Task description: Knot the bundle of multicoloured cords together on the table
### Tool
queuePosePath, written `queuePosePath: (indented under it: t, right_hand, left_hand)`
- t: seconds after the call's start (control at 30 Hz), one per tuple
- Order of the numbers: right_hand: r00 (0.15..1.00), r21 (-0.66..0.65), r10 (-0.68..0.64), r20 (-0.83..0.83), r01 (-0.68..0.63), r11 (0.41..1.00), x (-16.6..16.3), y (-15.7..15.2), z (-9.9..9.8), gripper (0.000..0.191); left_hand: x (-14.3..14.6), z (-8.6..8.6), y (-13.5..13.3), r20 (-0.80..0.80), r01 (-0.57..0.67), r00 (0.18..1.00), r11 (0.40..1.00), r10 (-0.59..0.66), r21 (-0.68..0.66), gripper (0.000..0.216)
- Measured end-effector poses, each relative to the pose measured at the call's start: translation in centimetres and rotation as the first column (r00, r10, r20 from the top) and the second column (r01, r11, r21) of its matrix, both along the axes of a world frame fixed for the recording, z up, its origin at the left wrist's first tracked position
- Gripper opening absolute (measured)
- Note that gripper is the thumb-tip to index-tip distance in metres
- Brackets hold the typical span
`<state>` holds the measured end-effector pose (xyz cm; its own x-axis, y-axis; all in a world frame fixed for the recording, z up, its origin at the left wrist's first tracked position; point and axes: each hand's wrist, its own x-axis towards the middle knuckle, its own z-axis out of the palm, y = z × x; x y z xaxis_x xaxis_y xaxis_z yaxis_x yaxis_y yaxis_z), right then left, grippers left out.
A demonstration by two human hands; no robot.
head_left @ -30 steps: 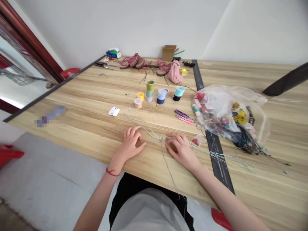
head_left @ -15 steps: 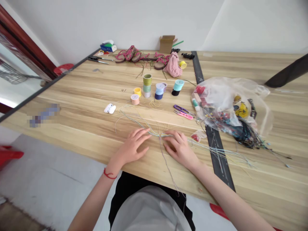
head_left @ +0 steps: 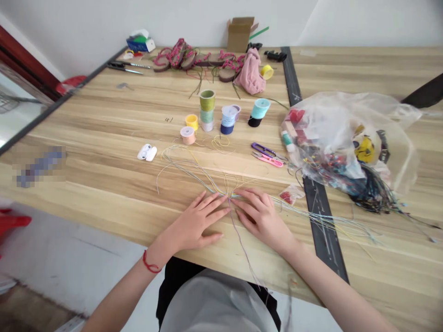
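A bundle of thin blue and yellow cords (head_left: 304, 213) runs sideways across the table in front of me. Near its middle a purple cord (head_left: 239, 237) crosses it and trails toward the table's front edge. My left hand (head_left: 199, 223) lies flat with its fingers spread, their tips on the bundle just left of the crossing. On the other side, my right hand (head_left: 263, 219) rests its slightly bent, parted fingers on the bundle; its thumb is apart from them. Part of the bundle is hidden under the fingers.
Beyond the hands stand several thread spools (head_left: 206, 110) and a white earbud case (head_left: 147, 152). Purple snips (head_left: 263, 150) and pink snips (head_left: 272, 160) lie ahead of my right hand, near a small bag of red beads (head_left: 291, 194). A large plastic bag (head_left: 332, 120) fills the right side.
My left hand has moved right, closer to the crossing, and its fingers lie flatter. My right hand stays by the crossing. The camera view has tilted down a little.
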<state>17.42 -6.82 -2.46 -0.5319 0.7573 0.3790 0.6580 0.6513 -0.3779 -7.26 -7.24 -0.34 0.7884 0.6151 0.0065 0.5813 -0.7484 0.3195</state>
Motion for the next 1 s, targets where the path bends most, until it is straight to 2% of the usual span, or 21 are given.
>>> queuePosePath:
  t: [0.43,0.77,1.0]
  right_hand:
    - [1.000,-0.013,-0.003,-0.010,0.003,1.000,-0.05,0.00,0.50,0.028]
    - [0.999,-0.074,-0.021,-0.026,0.019,0.997,-0.05,-0.10,0.58,0.030]
    - [1.000,-0.044,-0.019,-0.015,0.018,0.999,-0.09,-0.12,0.66,0.028]
  left_hand:
    - [0.27,0.15,0.00,-0.026,0.002,1.000,1.000,-0.002,-0.011,0.064]
    - [0.24,0.07,-0.01,0.022,-0.010,1.000,0.999,0.011,-0.044,0.065]
    - [0.25,0.15,-0.04,0.007,-0.014,1.000,0.999,0.015,-0.039,0.065]
